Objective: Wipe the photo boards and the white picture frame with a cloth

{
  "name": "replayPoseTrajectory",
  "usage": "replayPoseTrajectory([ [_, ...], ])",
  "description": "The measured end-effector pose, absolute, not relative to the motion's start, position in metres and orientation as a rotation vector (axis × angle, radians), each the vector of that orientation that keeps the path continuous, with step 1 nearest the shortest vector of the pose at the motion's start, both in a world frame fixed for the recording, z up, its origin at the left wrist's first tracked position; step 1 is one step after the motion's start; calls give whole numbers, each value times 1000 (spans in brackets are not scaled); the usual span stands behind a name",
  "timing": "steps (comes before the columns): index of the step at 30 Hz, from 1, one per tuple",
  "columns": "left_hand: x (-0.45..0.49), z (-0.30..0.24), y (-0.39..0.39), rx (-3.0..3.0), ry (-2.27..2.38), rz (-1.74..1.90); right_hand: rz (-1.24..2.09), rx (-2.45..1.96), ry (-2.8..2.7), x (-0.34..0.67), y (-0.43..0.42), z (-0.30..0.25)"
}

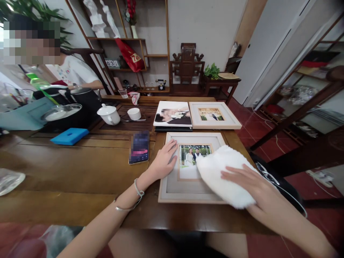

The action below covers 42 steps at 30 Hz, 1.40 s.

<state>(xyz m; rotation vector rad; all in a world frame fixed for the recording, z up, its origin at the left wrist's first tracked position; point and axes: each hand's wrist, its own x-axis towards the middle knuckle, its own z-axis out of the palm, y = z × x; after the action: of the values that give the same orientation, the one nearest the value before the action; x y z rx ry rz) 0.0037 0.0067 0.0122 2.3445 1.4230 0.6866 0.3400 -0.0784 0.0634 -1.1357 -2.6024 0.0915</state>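
Observation:
A pale picture frame [172,190] with a photo [192,157] of two people outdoors lies flat near the front edge of the wooden table. My left hand [163,159] rests on the frame's left border, its fingers stretched out and the thumb lying on top. A fluffy white cloth [223,168] is held in my right hand [244,182], pressed over the right part of the frame. The cloth covers the frame's right border and part of the photo. My right fingers lie across the cloth, and some of them are hidden.
Behind lie another framed photo [231,115] and a photo panel [173,114]. A phone [139,147], a blue block [70,136], a lidded white cup [109,114] and a small white bowl [134,114] stand leftward. A person [77,70] sits at the far left. A black bag [279,179] is at right.

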Motion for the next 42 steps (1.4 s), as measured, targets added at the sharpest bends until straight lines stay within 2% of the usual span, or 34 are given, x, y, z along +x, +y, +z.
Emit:
replayPoseTrajectory([
  [5,3,11,8,2356,1408,703,-11,-1306,-2224,321,9,41],
  [9,2,9,8,2353,1411,718,-102,-1351,-2384,298,43,39],
  [12,1,8,9,2345,1401,733,-107,-1311,-2605,292,17,45],
  [16,2,9,9,2331,1397,753,29,-1124,-2816,310,-61,60],
  [21,3,10,10,2331,1388,735,134,-1074,-2796,339,-107,75],
  [25,2,8,10,2341,1370,747,103,-1269,-2603,333,-57,60],
  [29,3,9,9,2342,1386,735,-65,-1419,-2367,307,12,44],
  [33,4,10,9,2348,1414,725,-177,-1487,-2497,284,36,47],
  [36,5,9,8,2353,1421,737,-137,-1429,-2698,280,7,55],
  [42,6,11,8,2342,1414,730,35,-1075,-2915,306,-104,78],
])
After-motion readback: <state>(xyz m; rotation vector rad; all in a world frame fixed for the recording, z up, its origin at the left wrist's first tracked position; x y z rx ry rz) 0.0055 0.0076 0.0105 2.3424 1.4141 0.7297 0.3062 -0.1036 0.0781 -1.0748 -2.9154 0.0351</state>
